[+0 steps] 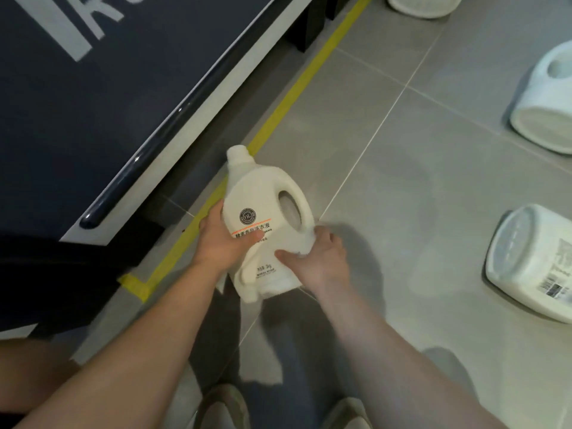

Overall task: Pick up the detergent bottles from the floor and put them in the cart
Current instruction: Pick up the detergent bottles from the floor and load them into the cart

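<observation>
One large item first: the dark blue cart (pixel 93 103) fills the upper left, with white lettering on its panel and a dark rail (pixel 161 134) along its edge. Grey tiled floor (pixel 418 196) spreads to the right of the cart. We see four white detergent bottles.

The held bottle (pixel 263 212) is just off the cart's near corner, right of the rail. It is tilted, its cap points toward the cart, and its label and handle hole face us. It looks clear of the tiles.

Three others lie on their sides on the floor, well apart from the cart, to its right:
- the near bottle (pixel 532 261), barcode up
- the middle bottle (pixel 548 97)
- the far bottle (pixel 424 6), cut off by the frame edge

Our left hand (pixel 221 239) grips the held bottle on the cart side, thumb across the label. Our right hand (pixel 318 261) grips its lower body below the handle, on the side away from the cart.

Yellow tape (pixel 278 113) runs on the floor alongside the cart. Two pale shoes (pixel 223 407) are at the bottom edge.
</observation>
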The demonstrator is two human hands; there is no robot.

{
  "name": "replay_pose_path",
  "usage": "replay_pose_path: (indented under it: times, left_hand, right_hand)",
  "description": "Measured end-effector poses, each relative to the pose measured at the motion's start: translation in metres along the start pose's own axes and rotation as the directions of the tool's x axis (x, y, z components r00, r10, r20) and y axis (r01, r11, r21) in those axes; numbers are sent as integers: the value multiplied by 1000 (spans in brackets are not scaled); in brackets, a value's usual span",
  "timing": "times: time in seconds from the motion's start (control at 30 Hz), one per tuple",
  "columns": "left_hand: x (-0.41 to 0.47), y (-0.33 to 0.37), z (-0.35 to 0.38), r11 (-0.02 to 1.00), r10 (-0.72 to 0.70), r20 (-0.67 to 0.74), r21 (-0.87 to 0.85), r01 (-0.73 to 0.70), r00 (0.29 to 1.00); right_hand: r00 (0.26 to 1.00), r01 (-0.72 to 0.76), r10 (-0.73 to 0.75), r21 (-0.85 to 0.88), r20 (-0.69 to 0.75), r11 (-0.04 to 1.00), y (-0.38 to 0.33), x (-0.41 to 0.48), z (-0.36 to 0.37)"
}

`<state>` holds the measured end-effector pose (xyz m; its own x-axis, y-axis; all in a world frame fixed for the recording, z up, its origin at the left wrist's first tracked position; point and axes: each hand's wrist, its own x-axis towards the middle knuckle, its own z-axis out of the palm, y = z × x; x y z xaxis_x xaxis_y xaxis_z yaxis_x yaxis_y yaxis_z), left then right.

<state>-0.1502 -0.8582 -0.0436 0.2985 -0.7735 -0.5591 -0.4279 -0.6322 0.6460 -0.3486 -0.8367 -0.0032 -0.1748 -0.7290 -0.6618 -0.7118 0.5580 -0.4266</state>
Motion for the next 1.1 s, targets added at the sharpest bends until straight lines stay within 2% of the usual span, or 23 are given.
replay_pose_path:
  times: [0.07, 0.17, 0.27, 0.4, 0.53, 0.63, 0.9, 1.1]
  left_hand:
    - [6, 0, 2, 998, 36, 108, 49, -42, 993]
    - [-5, 15, 2, 989, 52, 262, 122, -86, 964]
    - [-9, 20, 11, 987, 54, 338, 123, -101, 940]
    - [-11, 23, 20, 999, 18, 342, 36, -32, 940]
    - [-13, 18, 27, 990, -78, 335, -88, 114, 939]
    - [-13, 17, 27, 980, -97, 318, -136, 147, 943]
    - [-22, 20, 30, 986, 1, 311, -158, 51, 950]
    - [-24, 53, 26, 970, 115, 255, -235, -54, 960]
  right_hand:
    - [997, -70, 71, -31, 20, 997, 15, -16, 3]
    - [981, -130, 142, -100, 129, 986, 30, -26, 0]
    - [966, -201, 188, 63, 177, 977, 34, -16, -13]
    - [974, -215, 181, 313, 135, 925, 33, 6, -24]
    - [977, -206, 160, 421, 143, 883, 32, 13, -24]
    - [983, -181, 150, 456, 103, 871, 31, 13, -19]
    - [987, -157, 149, 507, 57, 848, 36, 14, -19]
    - [997, 11, 32, 567, -67, 824, 25, 16, -46]
